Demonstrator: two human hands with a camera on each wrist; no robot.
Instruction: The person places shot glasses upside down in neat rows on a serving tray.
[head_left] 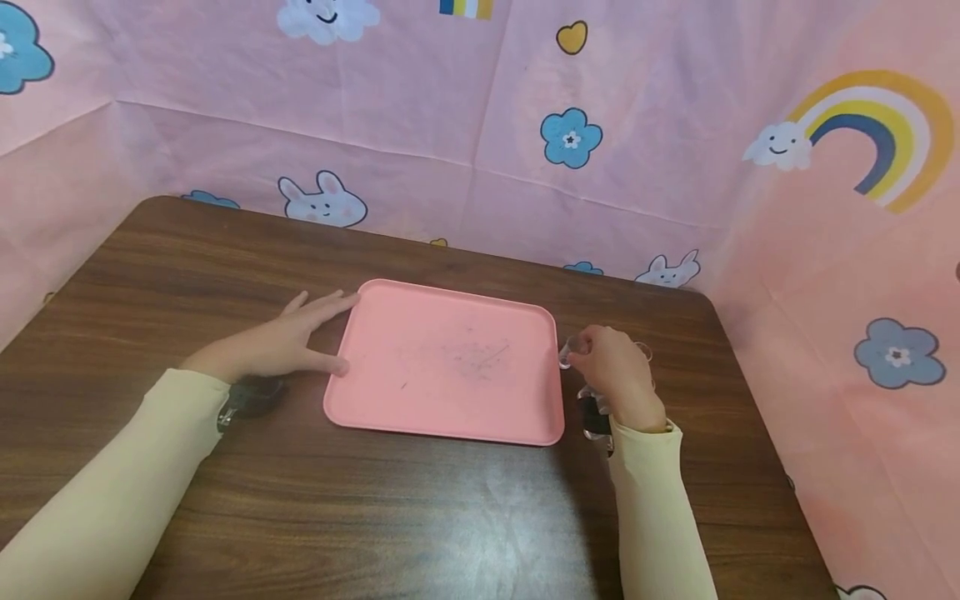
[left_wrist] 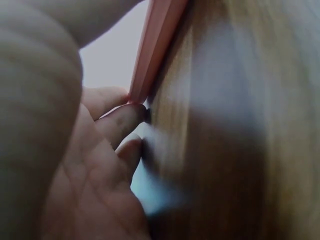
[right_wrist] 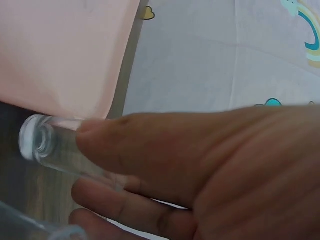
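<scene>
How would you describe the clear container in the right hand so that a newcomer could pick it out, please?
On the brown table, find the pink tray. By its right edge in the head view, the right hand holds a clear tubular container. Thumb and fingers pinch it, unlike the other clear item nearby.

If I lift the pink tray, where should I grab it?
Probably its raised rim, from both short sides, because the tray lies flat and wide. The left hand touches one short side; the right hand holds a clear cylinder, so put that down first.
</scene>
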